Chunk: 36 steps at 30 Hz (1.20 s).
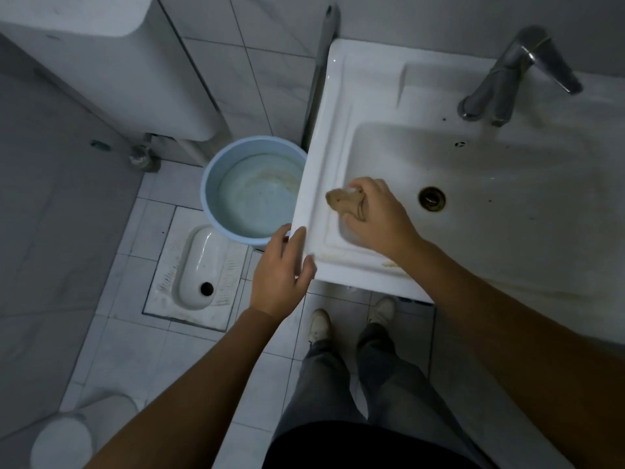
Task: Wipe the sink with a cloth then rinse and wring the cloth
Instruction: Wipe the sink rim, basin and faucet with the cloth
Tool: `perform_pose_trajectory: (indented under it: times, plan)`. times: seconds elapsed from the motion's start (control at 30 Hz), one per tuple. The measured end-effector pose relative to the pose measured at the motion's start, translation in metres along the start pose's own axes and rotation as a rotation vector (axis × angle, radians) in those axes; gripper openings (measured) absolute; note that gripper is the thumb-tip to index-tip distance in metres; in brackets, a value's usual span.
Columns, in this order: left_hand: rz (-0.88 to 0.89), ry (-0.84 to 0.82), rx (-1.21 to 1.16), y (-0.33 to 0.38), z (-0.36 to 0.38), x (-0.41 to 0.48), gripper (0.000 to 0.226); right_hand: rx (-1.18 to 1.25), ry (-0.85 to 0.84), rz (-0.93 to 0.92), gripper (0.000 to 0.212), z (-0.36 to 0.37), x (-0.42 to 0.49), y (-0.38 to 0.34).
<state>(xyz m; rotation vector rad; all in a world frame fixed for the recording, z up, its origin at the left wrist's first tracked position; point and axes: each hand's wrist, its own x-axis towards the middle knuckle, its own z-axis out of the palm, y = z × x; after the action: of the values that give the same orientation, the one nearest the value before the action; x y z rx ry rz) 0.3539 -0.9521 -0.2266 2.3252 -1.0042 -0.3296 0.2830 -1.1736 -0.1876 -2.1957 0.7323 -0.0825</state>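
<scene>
The right hand [375, 218] is closed round a crumpled tan cloth [345, 199], fingers curled over it and knuckles up. It presses the cloth against the inner left wall of the white ceramic sink [334, 106], just below the rim. The end of the cloth sticks out past the fingertips toward the sink's left edge. To the right of this hand, well inside the basin, lies the round metal drain [432, 198]. Farther beyond it, at the back of the sink, stands a single-lever chrome faucet [517, 76]. Yellowish stains mark the front rim just beside the right wrist. The left hand [280, 272] grips the front-left corner of the sink, thumb on top of the rim and the other fingers wrapped over the outer edge. Just beyond the left hand, on the floor and tucked against the sink's left side, is a light blue bucket [206, 198] holding some water. To the left of that hand a white squat toilet pan [199, 265] is set into the tiled floor [128, 360]. Below both hands are the person's 2 pale shoes [319, 324] and grey trousers [382, 384], feet pointing at the sink's front edge.
</scene>
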Motion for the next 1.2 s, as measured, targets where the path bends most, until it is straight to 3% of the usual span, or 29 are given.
perform_pose_trajectory:
  times: [0.1, 0.2, 0.33, 0.43, 0.63, 0.83, 0.97, 1.1, 1.2]
  plan:
    - [0.058, -0.004, 0.034, -0.008, -0.003, 0.001, 0.05, -0.003, 0.025, 0.06, 0.042, 0.031, 0.002, -0.015]
    - [0.086, -0.017, 0.047, -0.011, -0.006, -0.001, 0.052, -0.116, 0.022, -0.01, 0.035, 0.051, -0.025, -0.023]
    - [0.085, -0.022, 0.019, -0.01, -0.006, -0.005, 0.054, -0.271, -0.208, -0.187, 0.032, 0.029, -0.057, -0.01]
    - [0.074, -0.038, 0.009, -0.01, -0.007, -0.005, 0.055, -0.298, -0.285, -0.125, 0.03, 0.001, -0.064, 0.005]
    - [0.068, -0.056, 0.013, -0.012, -0.007, -0.005, 0.056, -0.511, -0.033, 0.17, 0.04, 0.022, -0.073, -0.01]
    - [0.099, -0.097, 0.026, -0.02, -0.007, -0.003, 0.059, -0.304, 0.019, 0.001, 0.047, 0.063, -0.066, -0.052]
    - [0.106, -0.09, 0.08, -0.016, -0.011, 0.0, 0.056, -0.502, 0.036, -0.01, 0.042, 0.041, -0.091, -0.018]
    - [0.211, 0.021, 0.177, -0.004, -0.012, 0.008, 0.041, -0.644, 0.12, 0.178, 0.04, 0.004, -0.122, 0.025]
    - [0.323, 0.0, 0.187, 0.012, -0.005, 0.013, 0.037, -0.719, 0.158, 0.326, 0.044, -0.025, -0.145, 0.054]
